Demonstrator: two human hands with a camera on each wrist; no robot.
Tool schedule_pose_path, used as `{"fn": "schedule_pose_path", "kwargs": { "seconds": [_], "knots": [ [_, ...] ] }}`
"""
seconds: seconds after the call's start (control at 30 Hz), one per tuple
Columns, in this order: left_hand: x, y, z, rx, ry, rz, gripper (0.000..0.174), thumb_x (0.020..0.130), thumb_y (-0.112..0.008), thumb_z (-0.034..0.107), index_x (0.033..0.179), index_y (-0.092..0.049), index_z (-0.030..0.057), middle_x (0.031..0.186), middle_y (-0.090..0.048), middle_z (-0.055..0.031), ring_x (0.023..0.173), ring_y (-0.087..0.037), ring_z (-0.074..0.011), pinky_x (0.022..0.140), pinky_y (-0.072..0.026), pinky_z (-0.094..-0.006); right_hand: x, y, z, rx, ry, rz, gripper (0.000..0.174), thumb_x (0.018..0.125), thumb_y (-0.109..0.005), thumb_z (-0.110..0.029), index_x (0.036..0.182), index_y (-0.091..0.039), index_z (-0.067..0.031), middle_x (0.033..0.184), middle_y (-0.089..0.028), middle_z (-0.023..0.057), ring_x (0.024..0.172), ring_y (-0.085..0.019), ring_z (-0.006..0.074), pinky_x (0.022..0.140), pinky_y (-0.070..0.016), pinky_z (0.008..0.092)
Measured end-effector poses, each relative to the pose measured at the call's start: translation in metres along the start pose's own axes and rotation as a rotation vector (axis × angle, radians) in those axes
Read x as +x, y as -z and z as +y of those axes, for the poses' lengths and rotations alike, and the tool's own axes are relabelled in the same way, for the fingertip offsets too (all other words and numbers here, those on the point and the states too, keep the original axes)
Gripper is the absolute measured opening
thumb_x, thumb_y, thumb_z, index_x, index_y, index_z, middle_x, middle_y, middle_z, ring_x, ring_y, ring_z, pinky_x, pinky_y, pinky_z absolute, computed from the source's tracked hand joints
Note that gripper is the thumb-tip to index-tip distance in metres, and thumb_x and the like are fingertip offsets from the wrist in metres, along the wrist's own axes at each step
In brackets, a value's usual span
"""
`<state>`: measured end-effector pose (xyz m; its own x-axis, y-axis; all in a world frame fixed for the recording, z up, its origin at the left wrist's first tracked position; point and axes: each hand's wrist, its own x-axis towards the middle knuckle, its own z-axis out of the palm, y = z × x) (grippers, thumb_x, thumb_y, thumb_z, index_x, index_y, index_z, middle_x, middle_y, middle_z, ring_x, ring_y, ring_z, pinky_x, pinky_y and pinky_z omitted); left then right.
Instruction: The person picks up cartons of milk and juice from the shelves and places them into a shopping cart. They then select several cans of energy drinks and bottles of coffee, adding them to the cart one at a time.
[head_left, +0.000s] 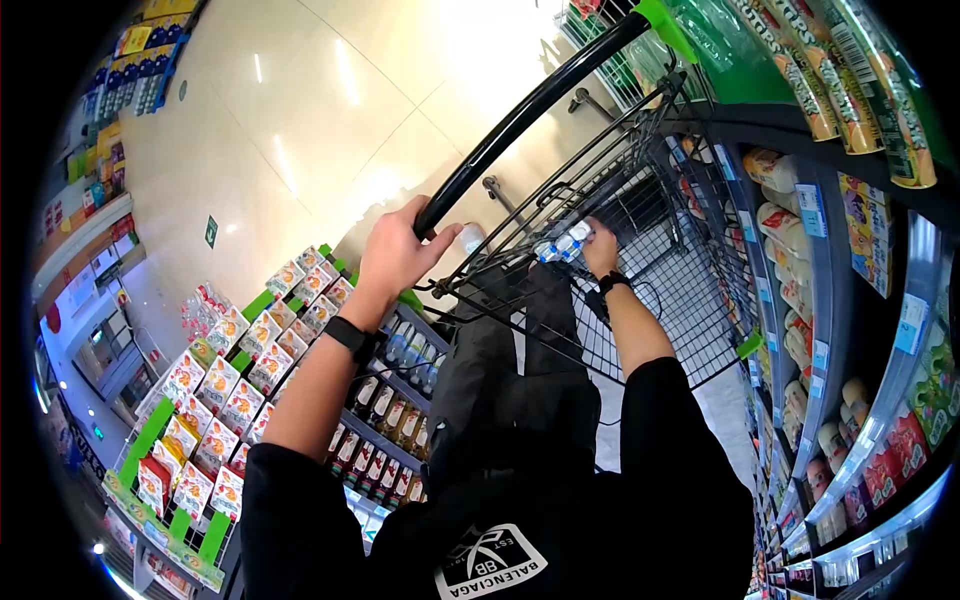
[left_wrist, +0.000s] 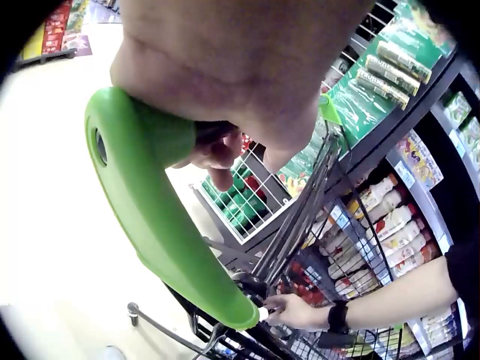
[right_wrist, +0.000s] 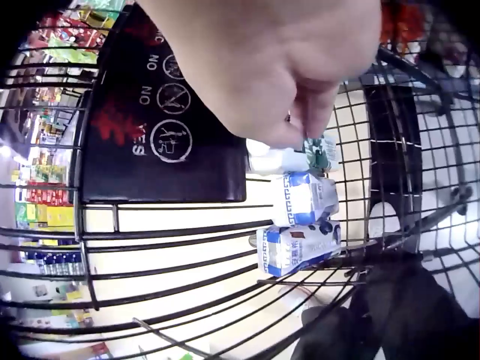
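Note:
My left hand [head_left: 393, 252] grips the black handle [head_left: 530, 108] of a shopping cart, close to one end. In the left wrist view that hand [left_wrist: 225, 82] is beside the green end piece [left_wrist: 154, 217]. Inside the wire basket, my right hand [head_left: 602, 250] is at a small group of white and blue cartons [head_left: 562, 246]. The right wrist view has its curled fingers [right_wrist: 319, 105] pinching a white carton [right_wrist: 277, 159] with a green part. Two blue and white cartons [right_wrist: 300, 251] lie beside it; the fingertips are partly hidden.
Shelves of bottles [head_left: 785, 240] run along the right, with tall snack cans [head_left: 860, 90] above. A display of boxed goods [head_left: 220, 400] stands at the left, beside a rack of dark bottles [head_left: 385, 400]. A black sign panel [right_wrist: 165, 120] hangs on the basket wires. Pale floor [head_left: 300, 110] lies beyond the handle.

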<state>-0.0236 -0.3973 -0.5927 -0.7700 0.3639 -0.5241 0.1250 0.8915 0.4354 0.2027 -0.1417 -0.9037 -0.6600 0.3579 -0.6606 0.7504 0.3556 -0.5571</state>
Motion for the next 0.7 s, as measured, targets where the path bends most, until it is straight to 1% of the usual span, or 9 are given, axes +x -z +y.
{"fn": "schedule_pose_path", "kwargs": {
  "seconds": [0.1, 0.13, 0.27, 0.33, 0.53, 0.57, 0.6, 0.63, 0.7],
  "knots": [
    [0.001, 0.003, -0.002, 0.030, -0.015, 0.003, 0.045, 0.088, -0.079, 0.045, 0.100, -0.067, 0.0027, 0.070, -0.068, -0.0154, 0.070, -0.069, -0.0386, 0.064, -0.0529, -0.0464, -0.014, 0.006, -0.006, 0.023, 0.059, 0.014, 0.063, 0.081, -0.062, 0.007, 0.144, -0.061, -0.0035, 0.123, -0.069, 0.0296, 0.113, -0.068, 0.0425, 0.096, -0.0542, 0.0467],
    [0.001, 0.005, -0.002, 0.041, -0.023, -0.006, 0.046, 0.088, -0.079, 0.045, 0.102, -0.068, 0.0030, 0.071, -0.069, -0.0147, 0.071, -0.070, -0.0379, 0.065, -0.0540, -0.0465, -0.024, 0.003, -0.001, 0.071, 0.150, 0.148, 0.048, 0.086, -0.061, 0.002, 0.133, -0.068, -0.0055, 0.110, -0.074, 0.0259, 0.099, -0.074, 0.0378, 0.088, -0.0576, 0.0417],
    [0.003, 0.013, 0.003, 0.073, -0.008, -0.038, 0.051, 0.087, -0.078, 0.049, 0.108, -0.070, 0.0036, 0.076, -0.073, -0.0143, 0.077, -0.072, -0.0373, 0.071, -0.0576, -0.0467, -0.085, 0.013, 0.034, 0.129, 0.215, 0.108, 0.031, 0.089, -0.069, -0.011, 0.118, -0.067, 0.0002, 0.093, -0.073, 0.0214, 0.087, -0.074, 0.0323, 0.078, -0.0571, 0.0404],
    [0.005, 0.016, 0.005, 0.060, -0.025, -0.031, 0.052, 0.087, -0.077, 0.050, 0.110, -0.071, 0.0041, 0.079, -0.074, -0.0156, 0.080, -0.073, -0.0374, 0.073, -0.0583, -0.0467, -0.146, 0.035, 0.032, -0.018, 0.058, 0.012, 0.030, 0.089, -0.069, -0.015, 0.115, -0.067, 0.0003, 0.091, -0.072, 0.0205, 0.086, -0.073, 0.0332, 0.077, -0.0567, 0.0431],
    [0.013, 0.020, -0.004, 0.008, -0.082, -0.077, 0.050, 0.088, -0.075, 0.047, 0.111, -0.073, 0.0018, 0.091, -0.075, -0.0237, 0.092, -0.072, -0.0421, 0.084, -0.0583, -0.0497, -0.362, 0.007, 0.118, -0.138, -0.132, 0.311, 0.035, 0.087, -0.074, -0.027, 0.111, -0.069, -0.0026, 0.094, -0.074, 0.0222, 0.089, -0.071, 0.0404, 0.081, -0.0563, 0.0485],
    [0.014, 0.014, -0.010, 0.015, -0.131, -0.043, 0.051, 0.088, -0.074, 0.047, 0.110, -0.073, 0.0009, 0.093, -0.074, -0.0251, 0.093, -0.072, -0.0428, 0.084, -0.0583, -0.0500, -0.396, 0.004, 0.107, -0.186, -0.340, 0.239, 0.027, 0.089, -0.071, -0.027, 0.103, -0.071, -0.0037, 0.088, -0.074, 0.0194, 0.083, -0.072, 0.0383, 0.080, -0.0571, 0.0472],
    [0.016, 0.006, -0.019, 0.027, -0.182, -0.003, 0.051, 0.088, -0.074, 0.047, 0.108, -0.073, 0.0001, 0.094, -0.074, -0.0265, 0.093, -0.072, -0.0434, 0.084, -0.0583, -0.0503, -0.422, -0.021, 0.138, 0.021, -0.403, 0.195, 0.027, 0.093, -0.068, -0.029, 0.099, -0.070, -0.0031, 0.082, -0.073, 0.0189, 0.079, -0.071, 0.0383, 0.077, -0.0566, 0.0497],
    [0.019, -0.001, -0.028, 0.049, -0.223, 0.004, 0.053, 0.089, -0.074, 0.048, 0.110, -0.072, -0.0011, 0.095, -0.074, -0.0270, 0.093, -0.071, -0.0442, 0.083, -0.0583, -0.0511, -0.453, -0.033, 0.127, 0.176, -0.488, 0.184, 0.027, 0.092, -0.067, -0.030, 0.098, -0.072, -0.0043, 0.071, -0.072, 0.0129, 0.070, -0.073, 0.0295, 0.070, -0.0579, 0.0434],
    [0.033, -0.027, -0.056, 0.069, -0.338, 0.014, 0.062, 0.091, -0.072, 0.052, 0.118, -0.067, -0.0042, 0.092, -0.073, -0.0278, 0.089, -0.071, -0.0455, 0.079, -0.0582, -0.0537, -0.502, -0.088, 0.147, -0.045, -0.304, 0.280, 0.030, 0.095, -0.064, -0.033, 0.097, -0.073, -0.0039, 0.074, -0.071, 0.0167, 0.070, -0.071, 0.0314, 0.068, -0.0571, 0.0454]
  ]
}}
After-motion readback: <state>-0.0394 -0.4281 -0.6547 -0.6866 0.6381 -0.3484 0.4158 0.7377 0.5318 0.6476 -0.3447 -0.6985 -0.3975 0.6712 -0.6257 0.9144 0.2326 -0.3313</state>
